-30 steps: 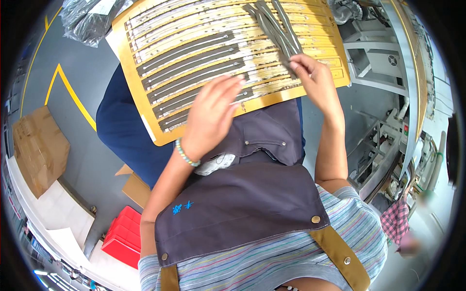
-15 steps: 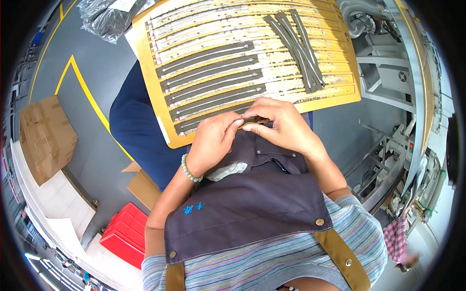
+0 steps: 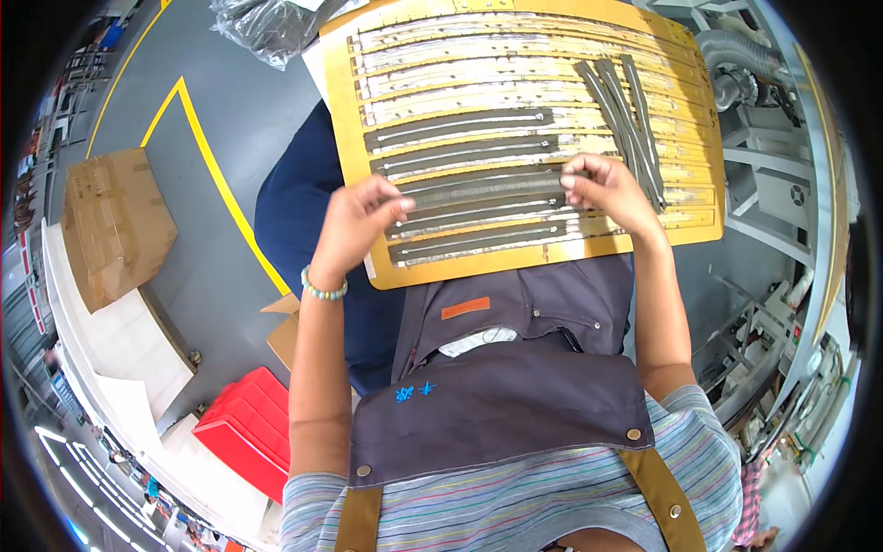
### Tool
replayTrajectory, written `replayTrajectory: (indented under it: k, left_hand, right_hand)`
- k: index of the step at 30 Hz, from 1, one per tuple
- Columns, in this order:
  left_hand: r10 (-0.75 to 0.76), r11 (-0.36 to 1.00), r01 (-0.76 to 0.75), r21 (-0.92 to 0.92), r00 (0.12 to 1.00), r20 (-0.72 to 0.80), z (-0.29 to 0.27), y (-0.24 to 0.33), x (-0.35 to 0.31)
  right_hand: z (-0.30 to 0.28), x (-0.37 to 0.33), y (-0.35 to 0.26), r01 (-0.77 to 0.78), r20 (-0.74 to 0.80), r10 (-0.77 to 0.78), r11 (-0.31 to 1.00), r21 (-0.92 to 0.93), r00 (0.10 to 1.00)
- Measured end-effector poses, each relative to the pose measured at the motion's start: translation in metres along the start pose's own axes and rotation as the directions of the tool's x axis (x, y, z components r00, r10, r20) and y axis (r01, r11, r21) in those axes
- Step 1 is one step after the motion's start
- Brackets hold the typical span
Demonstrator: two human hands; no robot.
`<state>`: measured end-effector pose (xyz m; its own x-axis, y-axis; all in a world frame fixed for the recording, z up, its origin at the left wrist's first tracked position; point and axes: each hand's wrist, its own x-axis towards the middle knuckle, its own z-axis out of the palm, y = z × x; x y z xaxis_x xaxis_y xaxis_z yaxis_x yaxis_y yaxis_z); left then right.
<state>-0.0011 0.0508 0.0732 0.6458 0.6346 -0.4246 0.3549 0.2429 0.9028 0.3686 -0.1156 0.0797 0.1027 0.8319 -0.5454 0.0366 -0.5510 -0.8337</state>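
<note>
A dark grey-green zipper (image 3: pixel 487 191) is stretched taut between my two hands, above the yellow board (image 3: pixel 478 267). My left hand (image 3: pixel 357 225) pinches its left end near the board's left edge. At its other end my right hand (image 3: pixel 609 191) grips it between thumb and fingers. Beneath and around it, several like zippers lie in parallel rows on the board, such as the upper zipper (image 3: pixel 451 131) and the lowest zipper (image 3: pixel 478 243). To the right, a loose bunch of zippers (image 3: pixel 635 138) lies crosswise, close beyond my right hand.
The board rests over my lap, by my dark apron (image 3: pixel 497 396). Clear plastic wrapping (image 3: pixel 271 32) lies at the far left. A cardboard box (image 3: pixel 120 225) and a red bin (image 3: pixel 246 431) stand to the left, a white machine frame (image 3: pixel 768 152) with a flexible duct (image 3: pixel 740 55) to the right.
My hands, close together at the board's near edge before, have moved apart and forward over the board. The zipper, mostly hidden in the fingers earlier, is now drawn out straight between them.
</note>
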Motion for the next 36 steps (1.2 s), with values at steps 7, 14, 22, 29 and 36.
replayTrajectory:
  k: [7, 14, 22, 29, 36]
  left_hand:
    - [0.368, 0.89, -0.102, 0.444, 0.735, -0.569, -0.012, -0.011, 0.087]
    - [0.305, 0.879, 0.073, 0.47, 0.673, -0.674, -0.003, -0.005, 0.103]
    - [0.344, 0.826, 0.133, 0.548, 0.652, -0.676, -0.001, 0.002, 0.105]
    - [0.338, 0.812, 0.148, 0.564, 0.669, -0.662, -0.003, 0.001, 0.104]
    - [0.512, 0.713, 0.147, 0.685, 0.558, -0.653, -0.013, -0.005, 0.112]
  right_hand:
    - [-0.015, 0.105, -0.037, 0.078, -0.113, -0.099, 0.98, -0.184, 0.989]
    - [-0.013, 0.129, -0.043, 0.011, -0.144, -0.036, 0.985, -0.174, 0.989]
    - [-0.008, 0.135, -0.04, 0.024, -0.205, -0.067, 0.979, -0.202, 0.976]
    - [-0.005, 0.138, -0.037, 0.018, -0.242, -0.069, 0.979, -0.205, 0.968]
    - [-0.006, 0.129, -0.042, 0.004, -0.267, -0.062, 0.978, -0.211, 0.962]
